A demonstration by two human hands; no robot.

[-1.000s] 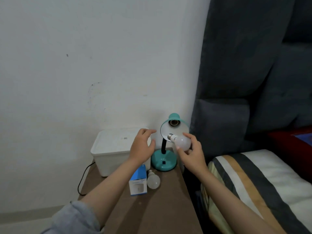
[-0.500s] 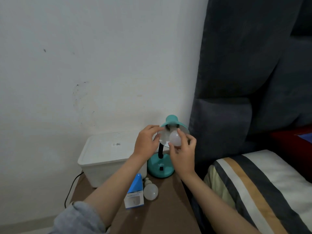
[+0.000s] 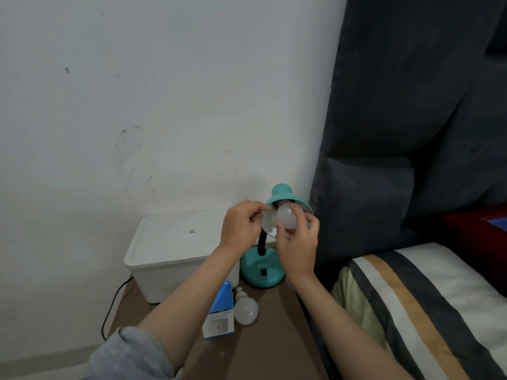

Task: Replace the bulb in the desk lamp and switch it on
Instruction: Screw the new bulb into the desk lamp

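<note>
Holding the new bulb (image 3: 286, 221) up inside the lamp (image 3: 288, 204) shade, the right hand (image 3: 297, 246) had its fingers curled round it. The left hand (image 3: 241, 227) pinched the shade's rim. An old bulb (image 3: 246, 311) lay on the table (image 3: 274, 349). Twisting tight and switching on were left.

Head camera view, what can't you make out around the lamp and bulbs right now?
- Lamp socket: hidden by the bulb and the shade.
- Bulb's screw base: inside the shade, so how far it is threaded cannot be told.
- Print on the blue box: too small.
- Black cable: its ends are hidden behind the white container.
</note>
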